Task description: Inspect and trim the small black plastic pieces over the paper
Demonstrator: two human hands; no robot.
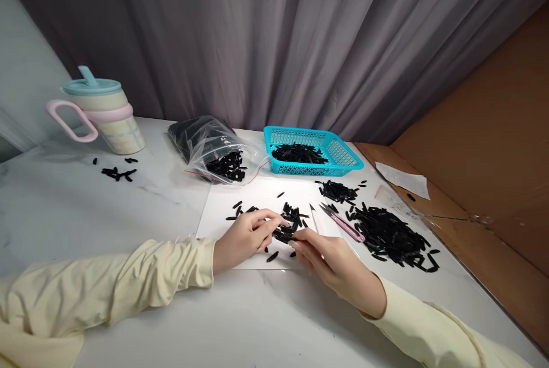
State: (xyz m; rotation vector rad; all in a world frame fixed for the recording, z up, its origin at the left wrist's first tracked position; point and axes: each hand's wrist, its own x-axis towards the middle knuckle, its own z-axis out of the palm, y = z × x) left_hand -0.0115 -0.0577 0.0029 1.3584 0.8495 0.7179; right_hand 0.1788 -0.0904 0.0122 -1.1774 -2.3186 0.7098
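Both hands are low over a white sheet (253, 259) strewn with small, elongated black pieces (293, 215). My left hand (246, 235) has its thumb and index finger brought together at the edge of the loose pieces; whatever lies between the tips is too small to make out. To its right, my right hand (332, 256) pinches one thin black piece (293, 239) between thumb and fingertips. Just beyond the right hand lie pink-handled thread snips (346, 226) and a white pencil (316, 219) with a dark tip.
A turquoise basket (309, 170) holding black pieces stands at the back, beside an open clear zip bag (214, 154) of them. Large black pile (390, 236) at right, smaller pile (338, 191) behind it. A lidded tumbler (120, 128) stands far left; a paper slip (403, 179) lies right.
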